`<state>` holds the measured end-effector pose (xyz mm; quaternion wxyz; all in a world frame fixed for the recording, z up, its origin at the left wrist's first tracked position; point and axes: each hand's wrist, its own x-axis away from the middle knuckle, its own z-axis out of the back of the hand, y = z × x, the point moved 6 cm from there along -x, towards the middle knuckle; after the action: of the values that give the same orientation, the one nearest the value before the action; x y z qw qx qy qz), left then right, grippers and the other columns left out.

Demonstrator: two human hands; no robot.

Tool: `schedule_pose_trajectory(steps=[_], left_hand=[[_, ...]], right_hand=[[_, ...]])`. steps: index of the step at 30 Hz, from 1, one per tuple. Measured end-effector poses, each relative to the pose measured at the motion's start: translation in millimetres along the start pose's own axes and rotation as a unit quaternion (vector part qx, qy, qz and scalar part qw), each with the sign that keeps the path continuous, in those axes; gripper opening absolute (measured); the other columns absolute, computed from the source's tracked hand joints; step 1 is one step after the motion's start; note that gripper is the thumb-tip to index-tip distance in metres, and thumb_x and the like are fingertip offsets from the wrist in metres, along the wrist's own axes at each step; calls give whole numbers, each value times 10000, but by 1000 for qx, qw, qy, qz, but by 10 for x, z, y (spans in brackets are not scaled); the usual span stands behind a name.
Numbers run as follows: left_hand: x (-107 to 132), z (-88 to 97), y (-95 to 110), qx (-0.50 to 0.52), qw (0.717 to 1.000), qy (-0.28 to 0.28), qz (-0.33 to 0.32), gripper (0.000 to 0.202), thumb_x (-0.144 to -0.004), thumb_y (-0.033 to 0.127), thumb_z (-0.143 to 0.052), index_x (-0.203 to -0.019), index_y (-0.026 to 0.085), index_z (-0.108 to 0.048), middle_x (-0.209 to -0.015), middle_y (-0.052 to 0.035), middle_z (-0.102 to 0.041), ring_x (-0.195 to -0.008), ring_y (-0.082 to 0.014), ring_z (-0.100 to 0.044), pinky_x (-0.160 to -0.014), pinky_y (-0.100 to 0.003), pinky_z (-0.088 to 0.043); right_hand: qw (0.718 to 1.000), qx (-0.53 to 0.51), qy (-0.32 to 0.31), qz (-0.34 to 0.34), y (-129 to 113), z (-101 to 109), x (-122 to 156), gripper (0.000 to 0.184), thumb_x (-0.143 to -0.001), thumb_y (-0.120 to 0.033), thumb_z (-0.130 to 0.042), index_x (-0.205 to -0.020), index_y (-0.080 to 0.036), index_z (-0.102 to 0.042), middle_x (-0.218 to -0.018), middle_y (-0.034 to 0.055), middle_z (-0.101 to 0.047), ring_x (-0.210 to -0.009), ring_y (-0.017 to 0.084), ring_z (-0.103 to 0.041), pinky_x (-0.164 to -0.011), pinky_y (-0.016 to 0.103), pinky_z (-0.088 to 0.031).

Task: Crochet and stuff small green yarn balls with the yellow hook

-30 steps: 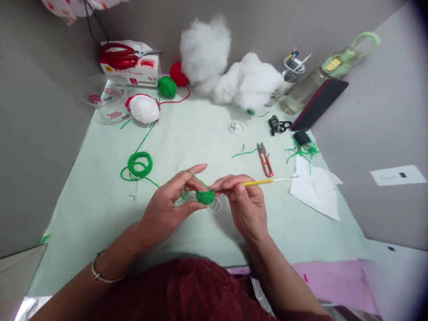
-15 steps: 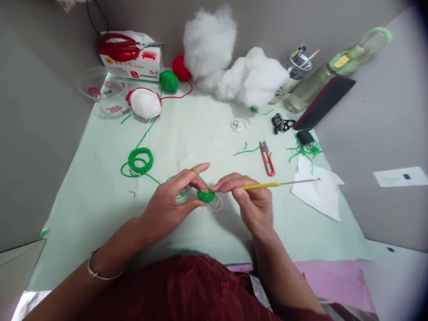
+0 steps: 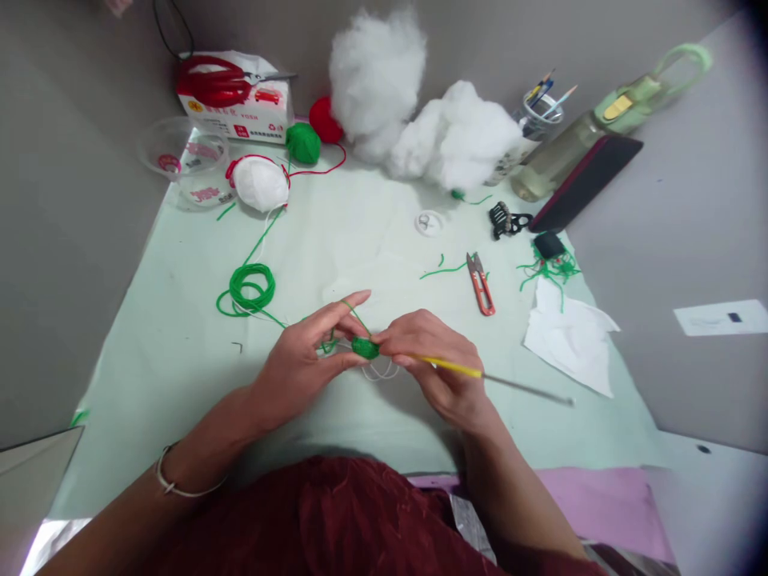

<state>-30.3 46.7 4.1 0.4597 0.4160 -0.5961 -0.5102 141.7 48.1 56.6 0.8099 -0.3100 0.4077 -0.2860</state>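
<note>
My left hand point(image 3: 303, 352) pinches a small green crocheted piece point(image 3: 365, 347) between thumb and fingers. Its index finger is stretched out, with green yarn running over it down to the piece. My right hand point(image 3: 441, 360) grips a crochet hook point(image 3: 453, 366) by its yellow handle; the metal shaft at the far end points down to the right. The working tip is hidden by my right fingers, close against the crocheted piece. A loop of thin white thread point(image 3: 381, 372) lies just below. Left of my hands rests a coil of green yarn point(image 3: 252, 288).
Orange thread snips point(image 3: 480, 284) lie right of centre near green scraps. White stuffing point(image 3: 378, 76), a green yarn ball point(image 3: 303, 142) and a white yarn ball point(image 3: 261, 184) sit at the back. A bottle point(image 3: 564, 152), phone point(image 3: 585, 184) and white paper point(image 3: 570, 340) occupy the right.
My right hand has turned, swinging the hook's free end downward from nearly level to slanting. The crocheted piece has tilted slightly in my left hand, which otherwise stays in place.
</note>
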Motion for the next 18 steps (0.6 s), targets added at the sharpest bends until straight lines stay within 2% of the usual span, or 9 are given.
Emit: schedule_pose_trajectory(steps=[4,7,12,15,18], left_hand=[[7,-34,-12,110,992,29,61,726,-758,231,-887,-1437,218,-631,-929,-3,-712,-895,-175,-686,-909,-330,-551],[22,-82,4,163,982,43,85,760,-733,239,-905,-1439,203,-623,-930,-5,-692,-882,-170,-691,-859,-311,-575],[59,-94,30,181,978,74,75,754,-705,216,-924,-1406,214,-645,-937,8,-668,-914,-150,-679,-868,-263,-572],[79,-117,30,195,976,64,77,740,-709,200,-922,-1397,222,-653,-936,12,-664,-909,-139,-671,-872,-250,-565],[89,-157,5,228,968,34,98,724,-718,193,-916,-1395,247,-664,-935,14,-655,-875,-132,-660,-831,-251,-562]], right_hand=[[984,155,40,72,-132,-61,67,267,-985,-137,-623,-1181,-269,-747,-1098,88,-808,-958,226,-738,-776,366,-647],[967,234,45,87,-210,-87,112,335,-936,-107,-691,-1201,-303,-748,-1189,76,-804,-1032,239,-750,-834,370,-672],[952,290,45,87,-278,-113,162,393,-939,-89,-687,-1263,-308,-725,-1189,71,-804,-1036,243,-768,-901,384,-684],[944,308,69,95,-295,-125,210,450,-923,-80,-711,-1304,-319,-713,-1088,61,-818,-969,237,-775,-897,365,-686],[956,269,91,76,-272,-110,259,535,-921,-80,-713,-1339,-413,-685,-1046,14,-810,-910,224,-774,-885,363,-691]])
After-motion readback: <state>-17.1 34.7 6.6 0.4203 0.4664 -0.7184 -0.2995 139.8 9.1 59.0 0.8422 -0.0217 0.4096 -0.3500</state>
